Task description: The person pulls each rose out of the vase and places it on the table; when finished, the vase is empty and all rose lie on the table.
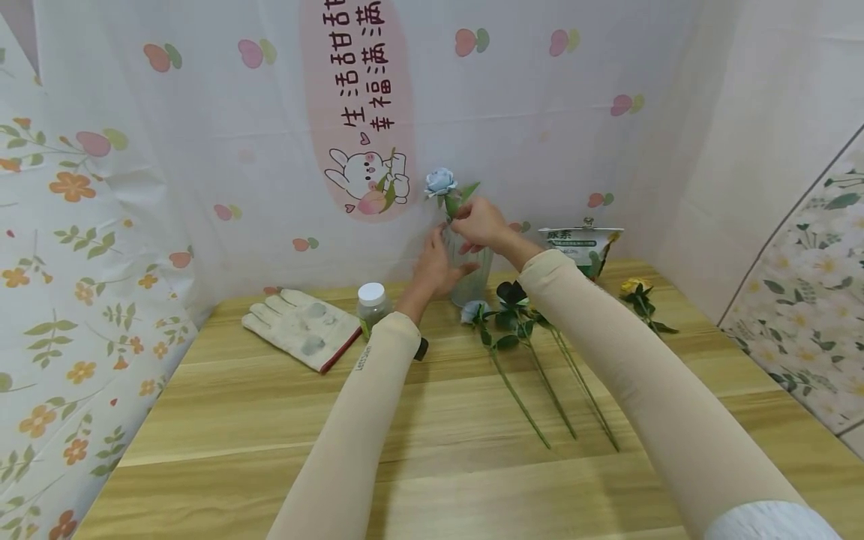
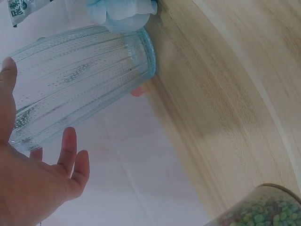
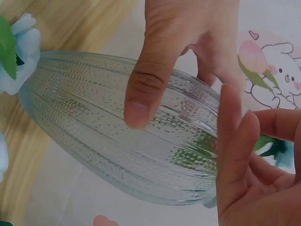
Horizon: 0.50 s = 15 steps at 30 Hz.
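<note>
A clear ribbed glass vase (image 1: 470, 281) stands at the back of the table. The left hand (image 1: 435, 266) holds it near the top; its thumb lies across the side in the right wrist view, while two fingertips show apart from the glass in the left wrist view. Above the rim, the right hand (image 1: 481, 223) pinches the stem of a pale blue rose (image 1: 441, 182), whose head stands upright over the mouth. Green leaf shapes show through the vase wall (image 3: 122, 127). The lower stem is hidden by the hands in the head view.
By the vase foot lie another blue rose (image 1: 475, 311), a black rose (image 1: 511, 292) and further green stems. A yellow rose (image 1: 636, 286) lies far right, near a white-green bag (image 1: 574, 244). Leftward are a white-capped jar (image 1: 373, 304) and a work glove (image 1: 304, 326).
</note>
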{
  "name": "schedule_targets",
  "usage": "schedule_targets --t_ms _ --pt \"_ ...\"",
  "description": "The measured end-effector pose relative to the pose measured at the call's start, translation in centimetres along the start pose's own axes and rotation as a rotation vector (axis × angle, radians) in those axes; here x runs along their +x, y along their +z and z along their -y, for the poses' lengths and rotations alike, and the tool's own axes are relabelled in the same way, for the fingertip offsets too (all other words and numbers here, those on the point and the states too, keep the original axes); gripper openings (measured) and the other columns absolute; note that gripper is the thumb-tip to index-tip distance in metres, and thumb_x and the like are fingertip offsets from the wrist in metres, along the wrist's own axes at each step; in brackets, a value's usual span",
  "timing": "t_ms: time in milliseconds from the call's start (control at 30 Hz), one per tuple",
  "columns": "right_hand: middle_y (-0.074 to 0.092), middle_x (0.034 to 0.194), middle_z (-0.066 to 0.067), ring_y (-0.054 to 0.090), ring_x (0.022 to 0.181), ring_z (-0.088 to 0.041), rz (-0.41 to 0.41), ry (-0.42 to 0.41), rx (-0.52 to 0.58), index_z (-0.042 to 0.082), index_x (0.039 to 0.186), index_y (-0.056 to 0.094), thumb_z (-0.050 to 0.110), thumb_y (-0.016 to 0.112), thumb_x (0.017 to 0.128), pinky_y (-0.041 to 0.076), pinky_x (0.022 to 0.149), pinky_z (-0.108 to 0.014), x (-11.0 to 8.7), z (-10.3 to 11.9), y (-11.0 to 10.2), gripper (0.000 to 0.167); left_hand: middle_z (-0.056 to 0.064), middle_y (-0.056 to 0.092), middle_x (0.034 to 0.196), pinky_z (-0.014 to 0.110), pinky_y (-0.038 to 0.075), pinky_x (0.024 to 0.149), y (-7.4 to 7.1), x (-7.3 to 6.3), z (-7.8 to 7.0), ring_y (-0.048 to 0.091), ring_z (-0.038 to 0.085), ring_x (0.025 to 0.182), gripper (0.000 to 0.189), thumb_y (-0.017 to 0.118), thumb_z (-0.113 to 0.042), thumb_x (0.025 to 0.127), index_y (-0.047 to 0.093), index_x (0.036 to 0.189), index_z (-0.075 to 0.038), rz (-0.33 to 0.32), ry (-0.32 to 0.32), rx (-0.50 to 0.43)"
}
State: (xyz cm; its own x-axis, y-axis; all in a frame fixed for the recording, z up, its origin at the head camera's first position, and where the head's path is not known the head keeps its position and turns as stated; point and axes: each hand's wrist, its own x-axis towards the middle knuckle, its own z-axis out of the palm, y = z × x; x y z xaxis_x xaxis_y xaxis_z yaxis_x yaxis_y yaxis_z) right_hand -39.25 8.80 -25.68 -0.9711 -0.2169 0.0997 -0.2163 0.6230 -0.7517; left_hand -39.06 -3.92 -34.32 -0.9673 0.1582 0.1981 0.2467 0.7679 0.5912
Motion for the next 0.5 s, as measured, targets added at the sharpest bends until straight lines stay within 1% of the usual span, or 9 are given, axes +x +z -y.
schedule_targets --t_ms 100,200,267,333,400,433,467,500 --pt "0.066 0.12 -0.018 0.069 0.058 -0.014 -0.046 -0.022 0.014 -0.003 0.124 0.062 0.016 0.062 0.096 0.052 0.051 -0.023 0.0 -0.4 0.3 0.034 0.013 0.018 0.16 0.059 0.033 0.107 0.0 -0.1 -0.1 0.038 0.04 0.137 0.102 0.065 -0.06 0.088 0.004 0.157 -0.018 -0.001 0.001 0.016" --pt "0.071 0.109 -0.016 0.07 0.059 -0.016 -0.112 -0.045 0.019 -0.001 0.113 0.069 0.016 0.067 0.094 0.052 0.051 -0.023 -0.2 -0.9 0.8 0.026 0.013 0.017 0.16 0.06 0.033 0.106 0.1 0.0 0.0 0.038 0.04 0.137 0.102 0.066 -0.059 0.088 0.004 0.157 -0.017 -0.007 0.0 0.007" --pt "0.072 0.104 -0.015 0.071 0.061 -0.019 -0.159 -0.056 0.038 0.0 0.109 0.07 0.016 0.07 0.092 0.052 0.054 -0.024 -0.3 -1.2 1.2 0.023 0.011 0.016 0.161 0.06 0.032 0.107 0.1 -0.1 0.0 0.037 0.04 0.138 0.102 0.067 -0.057 0.088 0.004 0.157 -0.018 -0.007 -0.003 -0.007" --pt "0.072 0.101 -0.015 0.071 0.062 -0.021 -0.199 -0.067 0.068 0.0 0.107 0.07 0.015 0.071 0.092 0.055 0.057 -0.028 -0.5 -1.4 1.5 0.022 0.01 0.015 0.162 0.062 0.031 0.107 0.1 -0.1 0.0 0.037 0.04 0.138 0.102 0.068 -0.056 0.088 0.004 0.157 -0.018 -0.007 -0.004 -0.02" --pt "0.071 0.1 -0.014 0.07 0.06 -0.022 -0.236 -0.074 0.113 0.0 0.106 0.07 0.015 0.072 0.091 0.057 0.064 -0.035 -0.5 -1.6 1.7 0.021 0.01 0.015 0.162 0.062 0.03 0.107 0.1 -0.1 0.0 0.036 0.04 0.139 0.102 0.068 -0.056 0.088 0.004 0.157 -0.018 -0.003 -0.008 -0.022" --pt "0.071 0.1 -0.014 0.069 0.059 -0.02 -0.256 -0.076 0.134 0.0 0.106 0.07 0.015 0.072 0.091 0.057 0.076 -0.037 -0.5 -1.6 1.8 0.021 0.01 0.014 0.162 0.063 0.03 0.107 0.1 -0.1 0.0 0.036 0.04 0.139 0.102 0.068 -0.057 0.088 0.004 0.157 -0.018 -0.003 -0.008 -0.021" --pt "0.072 0.1 -0.014 0.068 0.057 -0.019 -0.276 -0.078 0.152 0.0 0.105 0.07 0.015 0.073 0.091 0.052 0.09 -0.041 -0.5 -1.7 1.8 0.021 0.01 0.015 0.162 0.062 0.03 0.107 0.0 -0.1 -0.1 0.036 0.04 0.139 0.102 0.068 -0.057 0.088 0.004 0.157 -0.018 -0.002 -0.009 -0.017" --pt "0.072 0.1 -0.014 0.068 0.056 -0.018 -0.296 -0.082 0.166 0.001 0.104 0.071 0.015 0.073 0.091 0.05 0.093 -0.046 -0.4 -1.8 1.9 0.02 0.011 0.015 0.162 0.062 0.031 0.107 0.0 -0.1 -0.1 0.037 0.04 0.138 0.102 0.068 -0.057 0.088 0.004 0.157 -0.018 -0.003 -0.008 -0.016"
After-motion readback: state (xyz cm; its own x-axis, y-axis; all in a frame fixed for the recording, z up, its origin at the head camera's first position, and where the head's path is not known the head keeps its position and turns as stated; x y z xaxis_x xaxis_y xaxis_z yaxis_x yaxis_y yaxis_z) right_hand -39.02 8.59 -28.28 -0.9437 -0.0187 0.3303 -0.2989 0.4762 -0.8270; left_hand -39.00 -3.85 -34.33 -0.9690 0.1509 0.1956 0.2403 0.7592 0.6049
